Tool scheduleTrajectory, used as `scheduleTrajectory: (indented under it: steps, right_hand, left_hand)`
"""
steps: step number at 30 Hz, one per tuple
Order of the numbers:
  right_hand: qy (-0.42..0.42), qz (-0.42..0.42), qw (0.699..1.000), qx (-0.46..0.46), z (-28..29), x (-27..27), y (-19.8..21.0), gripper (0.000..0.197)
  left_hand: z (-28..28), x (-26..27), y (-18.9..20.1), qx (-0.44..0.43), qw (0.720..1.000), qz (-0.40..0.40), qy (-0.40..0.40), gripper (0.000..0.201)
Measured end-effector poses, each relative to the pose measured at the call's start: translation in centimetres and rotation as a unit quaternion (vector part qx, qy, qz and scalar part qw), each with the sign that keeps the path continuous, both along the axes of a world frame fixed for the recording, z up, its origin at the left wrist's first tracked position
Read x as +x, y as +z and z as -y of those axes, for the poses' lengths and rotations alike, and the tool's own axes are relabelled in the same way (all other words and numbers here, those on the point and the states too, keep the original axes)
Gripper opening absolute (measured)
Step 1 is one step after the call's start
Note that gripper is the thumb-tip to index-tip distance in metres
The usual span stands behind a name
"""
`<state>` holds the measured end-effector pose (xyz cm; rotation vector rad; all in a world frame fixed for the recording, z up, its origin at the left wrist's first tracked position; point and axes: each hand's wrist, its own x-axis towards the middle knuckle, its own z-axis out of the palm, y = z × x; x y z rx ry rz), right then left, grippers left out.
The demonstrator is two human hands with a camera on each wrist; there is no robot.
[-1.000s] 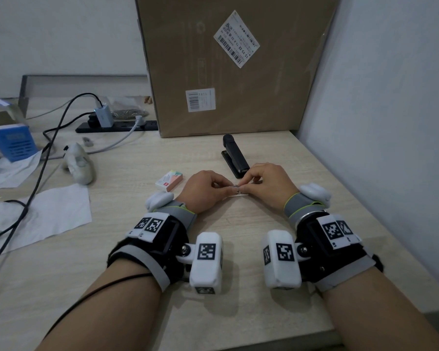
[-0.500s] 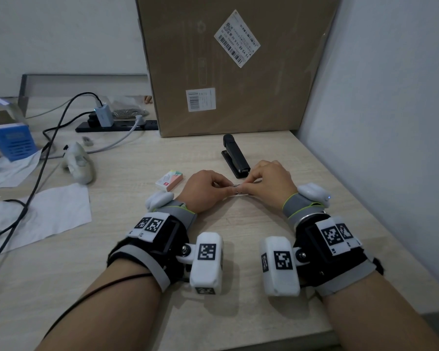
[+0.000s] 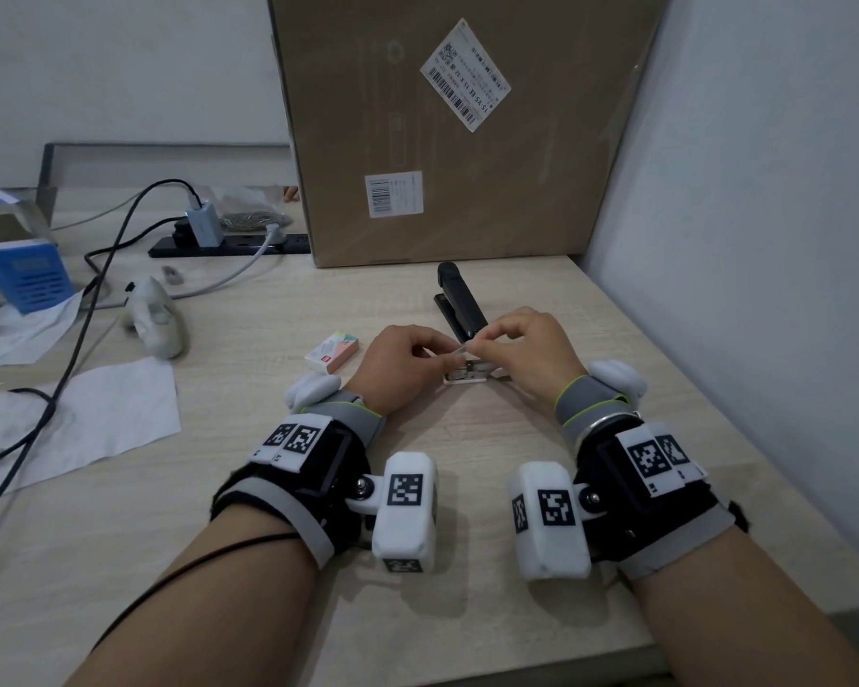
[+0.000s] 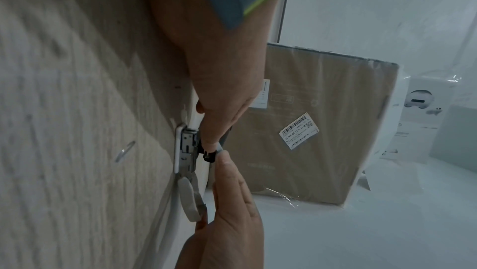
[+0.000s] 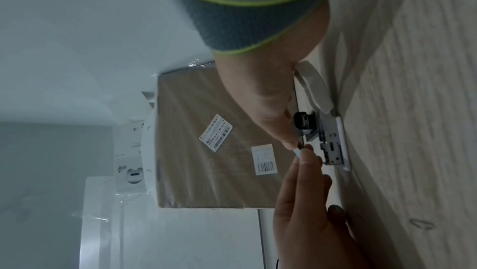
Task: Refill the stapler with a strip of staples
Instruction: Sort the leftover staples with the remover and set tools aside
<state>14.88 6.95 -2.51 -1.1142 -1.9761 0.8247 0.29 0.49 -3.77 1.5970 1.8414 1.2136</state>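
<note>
Here both hands, left hand [image 3: 401,361] and right hand [image 3: 526,350], pinch one staple strip [image 3: 459,350] in curled fingers above the white stapler [image 3: 467,375].

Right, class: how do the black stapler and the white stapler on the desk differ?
The black stapler is dark throughout; the white stapler has a pale base. The white one shows a bare metal channel; the black one shows none. The black one lies farther back; the white one nearer the person. Both rest on the desk.
</note>
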Motion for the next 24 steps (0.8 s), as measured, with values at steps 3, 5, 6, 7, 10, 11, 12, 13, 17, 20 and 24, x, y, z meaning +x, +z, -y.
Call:
scheduleTrajectory:
  steps: [3, 5, 6, 7, 10, 11, 12, 13, 17, 20, 24]
  right_hand:
    - [0.007, 0.005, 1.000, 0.008, -0.29, 0.14, -0.07, 0.023]
    - [0.005, 0.031, 0.999, 0.025, -0.36, 0.20, -0.15, 0.018]
    - [-0.003, 0.053, 0.998, 0.042, -0.29, 0.21, -0.08, 0.014]
    - [-0.009, 0.074, 0.995, 0.059, -0.24, 0.27, 0.00, 0.010]
    - [0.012, 0.110, 0.989, 0.098, -0.17, 0.36, 0.22, 0.014]
    - [0.023, 0.119, 0.987, 0.109, -0.16, 0.35, 0.26, 0.014]
    - [0.030, 0.129, 0.984, 0.120, -0.11, 0.34, 0.28, 0.012]
    - [0.034, 0.137, 0.981, 0.132, -0.12, 0.34, 0.27, 0.010]
    - [0.046, 0.168, 0.971, 0.162, -0.15, 0.43, 0.18, 0.011]
    - [0.045, 0.174, 0.971, 0.160, -0.37, 0.53, 0.09, 0.010]
    - [0.039, 0.186, 0.971, 0.147, -0.63, 0.70, -0.04, 0.008]
  left_hand:
    - [0.00, 0.05, 0.07, 0.000, 1.000, 0.024, 0.005, 0.016]
    - [0.04, 0.03, 0.04, 0.000, 1.000, 0.016, 0.007, 0.015]
    - [0.05, -0.01, 0.00, -0.002, 1.000, 0.002, 0.009, 0.015]
    - [0.04, -0.04, -0.06, -0.005, 1.000, -0.013, 0.010, 0.016]
    - [0.00, -0.15, -0.11, -0.012, 0.999, -0.046, 0.012, 0.013]
    - [0.01, -0.14, -0.07, -0.011, 0.998, -0.052, 0.014, 0.013]
    - [0.00, -0.12, -0.04, -0.010, 0.998, -0.057, 0.015, 0.014]
    - [0.00, -0.09, -0.02, -0.008, 0.998, -0.061, 0.016, 0.016]
    - [0.17, 0.05, 0.11, -0.010, 0.998, -0.065, 0.011, 0.018]
    - [0.18, 0.01, 0.14, -0.016, 0.998, -0.063, 0.015, 0.019]
    - [0.22, -0.19, 0.08, -0.039, 0.996, -0.083, 0.007, 0.023]
